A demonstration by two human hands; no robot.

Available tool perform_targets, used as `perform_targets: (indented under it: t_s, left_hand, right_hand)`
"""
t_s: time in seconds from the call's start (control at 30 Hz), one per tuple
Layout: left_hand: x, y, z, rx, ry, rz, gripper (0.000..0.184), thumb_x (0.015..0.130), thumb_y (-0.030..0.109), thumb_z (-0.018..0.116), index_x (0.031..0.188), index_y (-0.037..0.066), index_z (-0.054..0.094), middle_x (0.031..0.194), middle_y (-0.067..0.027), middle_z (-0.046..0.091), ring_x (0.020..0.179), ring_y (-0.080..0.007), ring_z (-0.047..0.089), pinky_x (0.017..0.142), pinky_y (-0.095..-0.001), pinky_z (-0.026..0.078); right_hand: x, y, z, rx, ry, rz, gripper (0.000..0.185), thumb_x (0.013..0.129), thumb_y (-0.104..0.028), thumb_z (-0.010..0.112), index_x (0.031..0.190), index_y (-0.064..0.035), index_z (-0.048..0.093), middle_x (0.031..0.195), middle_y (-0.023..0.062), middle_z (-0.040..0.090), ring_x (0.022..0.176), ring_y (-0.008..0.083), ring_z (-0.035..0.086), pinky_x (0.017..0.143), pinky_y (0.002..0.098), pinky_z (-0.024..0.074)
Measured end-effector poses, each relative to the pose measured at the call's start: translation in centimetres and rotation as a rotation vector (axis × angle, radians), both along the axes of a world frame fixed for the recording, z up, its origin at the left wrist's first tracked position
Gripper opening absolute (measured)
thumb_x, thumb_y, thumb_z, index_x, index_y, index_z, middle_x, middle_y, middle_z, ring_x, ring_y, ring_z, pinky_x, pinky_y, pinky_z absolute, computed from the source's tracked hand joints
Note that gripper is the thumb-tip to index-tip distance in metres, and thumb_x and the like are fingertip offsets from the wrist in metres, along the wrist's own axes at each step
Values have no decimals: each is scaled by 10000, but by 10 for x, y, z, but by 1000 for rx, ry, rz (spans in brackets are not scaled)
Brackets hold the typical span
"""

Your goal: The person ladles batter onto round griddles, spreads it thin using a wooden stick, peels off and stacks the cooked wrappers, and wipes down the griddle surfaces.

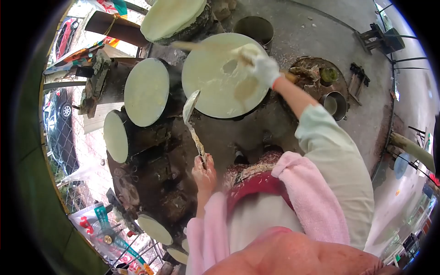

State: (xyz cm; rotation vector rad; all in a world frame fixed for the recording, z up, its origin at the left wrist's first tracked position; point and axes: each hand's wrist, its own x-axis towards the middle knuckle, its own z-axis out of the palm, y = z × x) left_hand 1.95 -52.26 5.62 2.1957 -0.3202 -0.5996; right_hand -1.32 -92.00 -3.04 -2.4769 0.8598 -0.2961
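A metal ladle [190, 106] points upward from my left hand [204, 172], whose bare fingers are closed around its handle. Pale batter coats the bowl and handle, and those fingers too. Above the large round griddle [215, 96], my right hand [265, 71], in a white glove, is closed on what looks like a batter-coated spreader [247, 52]. A tan wooden end shows beside the glove, and motion blurs the hand. Pale batter covers most of the griddle, with brownish patches and a greyish spot. A blurred tan stick [185, 45] crosses the griddle's upper left edge.
Other round griddles [146, 91] with pale tops stand to the left, including a smaller one [116, 137]. A dark bucket [254, 30] is behind the large griddle. On the right, a round stand holds a metal pot [333, 105] and a green container [329, 75].
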Motion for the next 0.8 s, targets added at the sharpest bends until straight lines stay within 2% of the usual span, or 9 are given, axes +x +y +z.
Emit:
perform_targets:
  t_s: [0.03, 0.07, 0.13, 0.23, 0.27, 0.33, 0.47, 0.67, 0.8]
  left_hand:
    - [1, 1, -9, -84, 26, 32, 98, 963, 89, 566, 950, 3, 611, 731, -18, 581, 602, -79, 495, 552, -238, 402]
    - [2, 3, -22, -168, 50, 64, 108, 967, 112, 563, 941, 17, 606, 661, -9, 549, 503, -74, 456, 463, -236, 355]
    - [5, -1, -27, -257, 41, 52, 122, 974, 138, 555, 934, 30, 595, 574, -3, 509, 391, -72, 418, 365, -239, 303]
    - [3, -19, -7, -247, 96, 14, 136, 979, 143, 540, 936, 18, 574, 568, -8, 500, 379, -83, 428, 351, -249, 299]
    - [2, -26, 1, -240, 139, 17, 142, 981, 144, 536, 936, 13, 566, 574, -10, 500, 380, -87, 433, 349, -251, 300]
    - [1, -35, 14, -216, 130, -77, 134, 979, 129, 537, 933, 5, 557, 667, -12, 531, 429, -85, 445, 372, -256, 326]
    - [0, -35, 10, -286, 188, -76, 130, 975, 128, 540, 935, 5, 528, 644, -25, 504, 393, -99, 435, 366, -258, 337]
    - [6, -28, -1, -277, 205, -70, 140, 972, 138, 516, 936, 2, 519, 645, -41, 509, 403, -134, 503, 374, -281, 367]
    - [41, -42, -29, -226, 137, -262, 201, 970, 194, 492, 906, 10, 539, 616, -54, 518, 388, -158, 514, 375, -313, 383]
  right_hand:
    - [-9, 16, -41, -9, -478, 113, 428, 897, -300, 590, 1313, -200, 585, 1012, 210, 671, 912, 380, 650, 813, 440, 525]
    - [-37, 36, -11, 224, -185, 117, 486, 894, -292, 615, 1368, -214, 541, 1081, 235, 646, 975, 387, 631, 865, 401, 517]
    - [-89, 62, -36, 422, -519, -89, 532, 910, -283, 645, 1409, -175, 498, 1130, 165, 680, 1010, 283, 660, 876, 342, 508]
    - [-152, 89, -74, 887, -505, -487, 495, 931, -276, 647, 1398, -161, 528, 843, 16, 652, 640, 126, 589, 571, 268, 478]
    - [-165, 106, -39, 1225, -320, -592, 478, 928, -278, 651, 1382, -167, 551, 745, -10, 604, 519, 96, 526, 464, 244, 432]
    - [-156, 125, -28, 1404, -289, -552, 459, 925, -281, 652, 1365, -178, 569, 663, -59, 486, 425, 35, 378, 373, 214, 305]
    - [-162, 108, -18, 1127, -382, -476, 432, 940, -267, 634, 1357, -175, 567, 667, -71, 498, 427, 23, 379, 379, 217, 309]
    - [-157, 126, -23, 1394, -245, -414, 397, 942, -274, 619, 1334, -216, 593, 623, -73, 473, 401, 39, 364, 368, 216, 296]
    - [-146, 99, -44, 1134, -376, -381, 486, 914, -208, 669, 1358, -51, 549, 795, -56, 594, 593, 8, 469, 519, 165, 355]
